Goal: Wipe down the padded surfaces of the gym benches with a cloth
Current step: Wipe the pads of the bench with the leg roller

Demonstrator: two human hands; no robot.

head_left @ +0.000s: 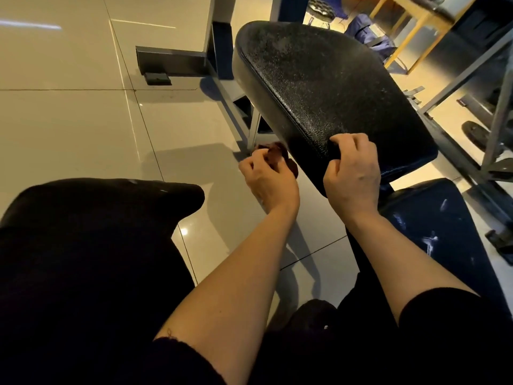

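A black padded bench back (319, 87) slopes up and away from me, its grained surface speckled with dust. My right hand (352, 173) grips the pad's near left edge, fingers curled over the rim. My left hand (268, 179) sits just left of the pad, below its edge, and holds a small crumpled dark red-brown cloth (277, 154). A dark blue seat pad (444, 229) with white scuff marks lies at lower right, under my right forearm.
My knee in black trousers (91, 234) fills the lower left. The bench's grey steel frame (222, 79) stands on glossy beige tiles. More frame bars (497, 129), a weight plate (476, 134), a wooden table (410, 26) and a blue bag (369, 34) crowd the right.
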